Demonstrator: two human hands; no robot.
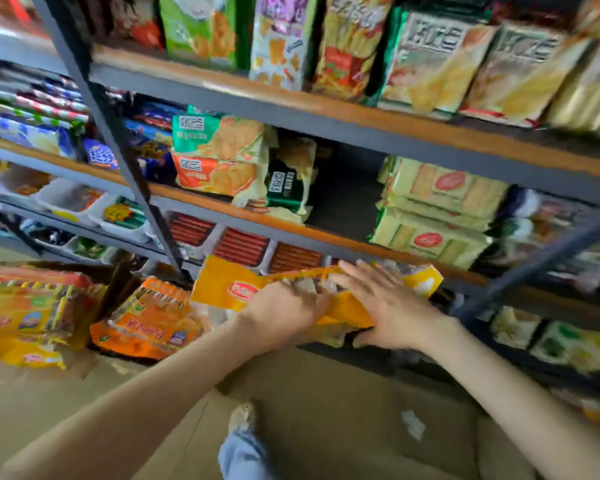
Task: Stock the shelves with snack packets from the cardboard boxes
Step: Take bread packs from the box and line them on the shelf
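Grey metal shelves (326, 114) with orange front edges filled the shop wall, all blurred by motion. A slanted grey post (129, 168) crossed them. Right of the post's foot, in front of a low shelf, a yellow packet (222, 285) was held in both hands. The left hand (284, 310) gripped its middle, fingers curled into the wrapper; blur hid how they were spaced. The right hand (385, 303) lay further right of the post, on the packet's far end, with fingers (357, 271) straight and spread over the top and the thumb low at its near edge.

Left of the post's foot, orange packets (149, 320) lay heaped. Right of the post at mid height, green and orange cracker packs (219, 157) were stacked; further right came a dark gap (343, 195), then pale green packs (440, 209). Just right of the post lower down sat red trays (239, 245). Below the arms, well under the post's foot, lay brown cardboard (326, 393) and a shoe (241, 415).
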